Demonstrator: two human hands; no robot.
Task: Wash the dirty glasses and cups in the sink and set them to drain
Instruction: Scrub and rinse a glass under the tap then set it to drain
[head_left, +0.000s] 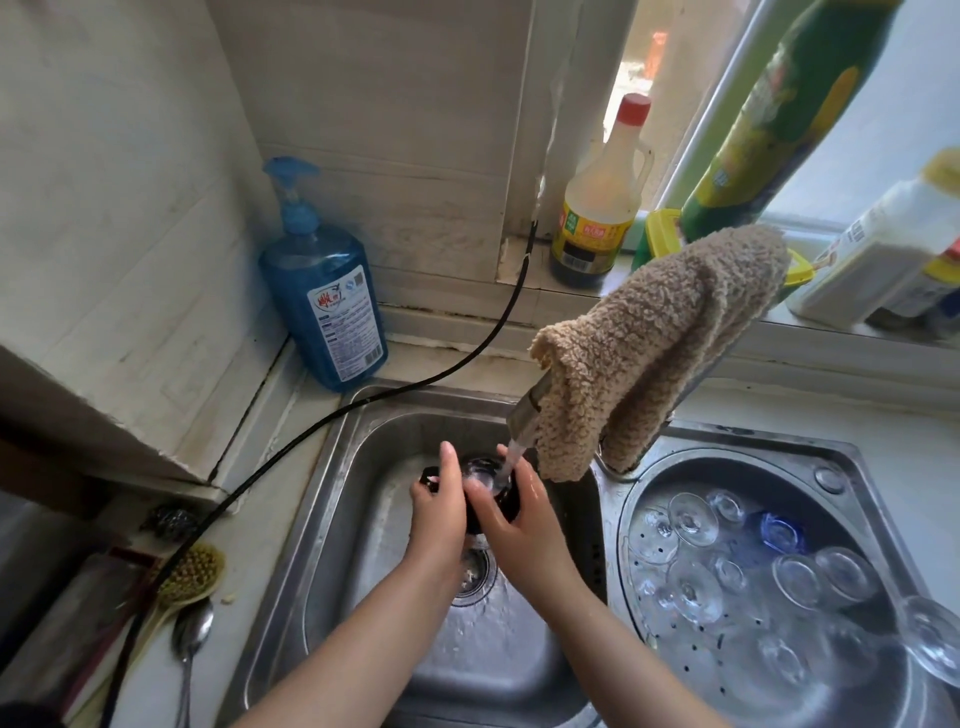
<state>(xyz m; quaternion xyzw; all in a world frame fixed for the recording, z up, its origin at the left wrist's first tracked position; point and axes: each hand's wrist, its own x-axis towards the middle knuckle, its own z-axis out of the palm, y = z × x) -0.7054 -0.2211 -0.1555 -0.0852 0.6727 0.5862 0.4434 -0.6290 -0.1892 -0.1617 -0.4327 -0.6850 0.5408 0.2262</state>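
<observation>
Both my hands had a grip on one dark cup (485, 493) over the left sink (332, 519): left hand (439, 499) curled round its left side, handle side; right hand (511, 506) wrapped round the right wall. Mouth faced up and far, axis tilted toward the tap (527, 415), stream landing inside. Drain basin (727, 457) lay right, so right hand was nearer for set-down. Counts: one cup in grip; roughly ten clear glasses (693, 519) inverted in the basin, plus one blue glass (782, 532); exact number unclear through overlap. One cloth (649, 338) on the tap.
</observation>
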